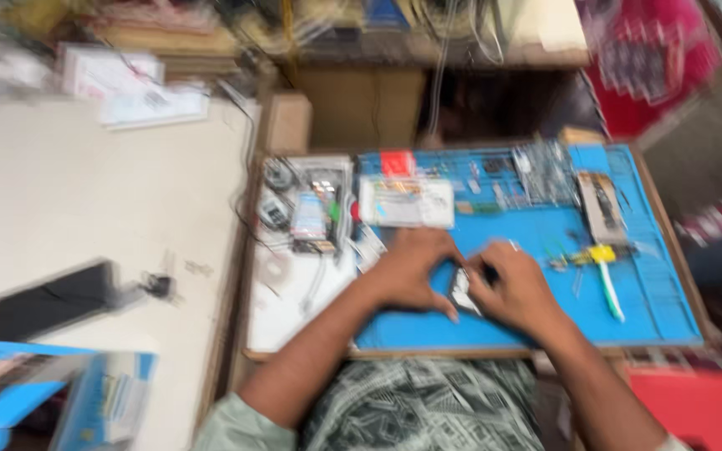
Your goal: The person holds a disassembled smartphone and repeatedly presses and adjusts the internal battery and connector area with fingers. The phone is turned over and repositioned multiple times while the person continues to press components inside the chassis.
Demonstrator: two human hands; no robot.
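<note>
The picture is motion-blurred. My left hand (pixel 415 271) and my right hand (pixel 513 288) meet over a blue work mat (pixel 545 234), both gripping a small dark flat device (pixel 463 292) that lies between them. A thin dark tool tip (pixel 490 271) seems pinched in my right fingers above the device; I cannot tell its kind. Most of the device is hidden by my fingers.
On the mat lie a yellow-and-white tool (pixel 607 280), a clear packet (pixel 405 202), a small flat board (pixel 602 206) and several metal tools (pixel 545 171). Left of it sit small parts on white (pixel 307 213). A dark phone (pixel 53 299) and a blue box (pixel 35 401) rest on the pale table.
</note>
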